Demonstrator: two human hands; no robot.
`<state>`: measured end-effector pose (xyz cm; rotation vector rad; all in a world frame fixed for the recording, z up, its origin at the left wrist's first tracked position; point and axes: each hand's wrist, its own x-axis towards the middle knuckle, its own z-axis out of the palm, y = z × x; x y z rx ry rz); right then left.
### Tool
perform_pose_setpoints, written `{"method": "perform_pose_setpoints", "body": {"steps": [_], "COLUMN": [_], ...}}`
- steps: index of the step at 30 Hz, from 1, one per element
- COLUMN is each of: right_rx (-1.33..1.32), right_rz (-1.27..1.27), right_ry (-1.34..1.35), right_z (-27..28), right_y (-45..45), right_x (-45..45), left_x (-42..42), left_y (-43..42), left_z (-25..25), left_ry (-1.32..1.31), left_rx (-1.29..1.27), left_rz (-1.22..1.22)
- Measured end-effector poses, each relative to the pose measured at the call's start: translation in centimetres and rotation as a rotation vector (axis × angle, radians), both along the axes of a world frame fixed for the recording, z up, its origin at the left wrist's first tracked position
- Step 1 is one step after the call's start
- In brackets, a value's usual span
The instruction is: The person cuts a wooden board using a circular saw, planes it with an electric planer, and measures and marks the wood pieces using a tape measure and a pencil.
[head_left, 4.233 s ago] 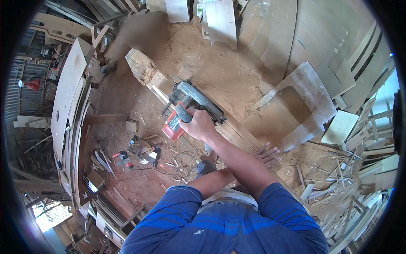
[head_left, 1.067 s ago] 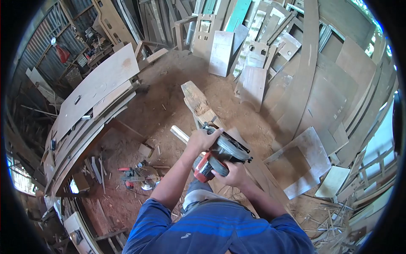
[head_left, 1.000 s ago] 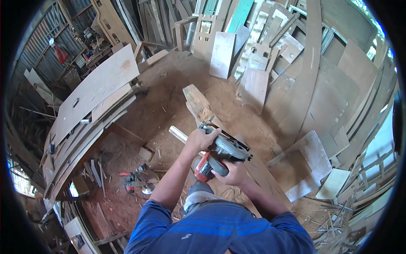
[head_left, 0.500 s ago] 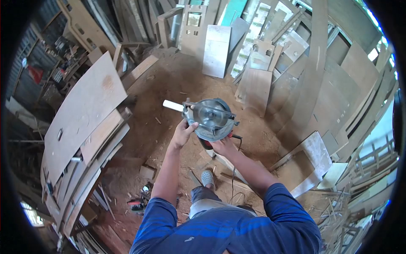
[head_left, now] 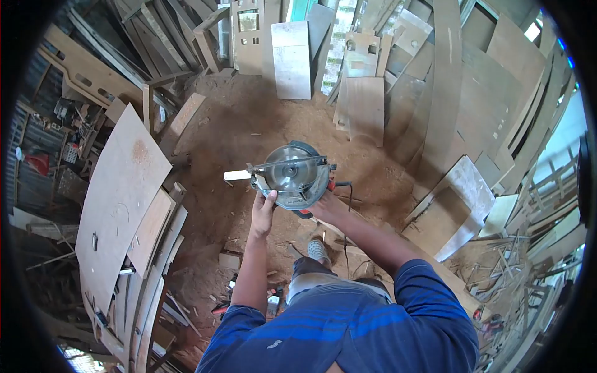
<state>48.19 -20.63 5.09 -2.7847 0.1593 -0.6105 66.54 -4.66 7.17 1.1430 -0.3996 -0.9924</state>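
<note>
A circular saw (head_left: 283,200) is held up in front of me, its round blade (head_left: 291,168) facing the camera. My left hand (head_left: 264,210) grips the near left edge of the saw, thumb laid on its grey casing and fingers out of sight behind. On the other side my right hand (head_left: 324,207) is closed around the saw's red and black body; most of its fingers are hidden underneath. A pale flat strip (head_left: 236,176) juts out to the left from the saw. The black power cord (head_left: 348,217) hangs down past my right wrist.
A curved stack of plywood sheets (head_left: 121,211) stands at left. Boards (head_left: 367,102) and panels lean along the back and right. Sawdust and scraps cover the floor (head_left: 230,133). A white-faced frame (head_left: 466,186) lies at right. My shoe (head_left: 318,252) is below the saw.
The saw has come slightly left in view, and its pale strip now points more level. Both hands keep their hold. The surroundings have shifted as my head turned.
</note>
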Motion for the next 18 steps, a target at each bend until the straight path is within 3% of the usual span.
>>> {"method": "perform_pose_setpoints", "body": {"steps": [7, 12, 16, 18], "right_rx": [-0.194, 0.139, 0.162, 0.299], "right_rz": [-0.135, -0.218, -0.422, -0.603], "right_ry": [0.025, 0.112, 0.027, 0.177], "right_z": [0.2, 5.0, 0.9, 2.0], "right_y": [2.6, 4.2, 4.4, 4.7], "right_x": [-1.6, -7.3, -17.3, -24.2], "left_x": [1.7, 1.3, 0.2, -0.5], "left_y": [0.2, 0.2, 0.1, 0.1], "left_z": [0.3, 1.0, 1.1, -0.1], "left_ry": [-0.061, -0.082, -0.185, -0.180], "left_rx": [0.176, 0.195, 0.251, 0.168], "left_rz": [-0.052, -0.055, 0.015, 0.067]}}
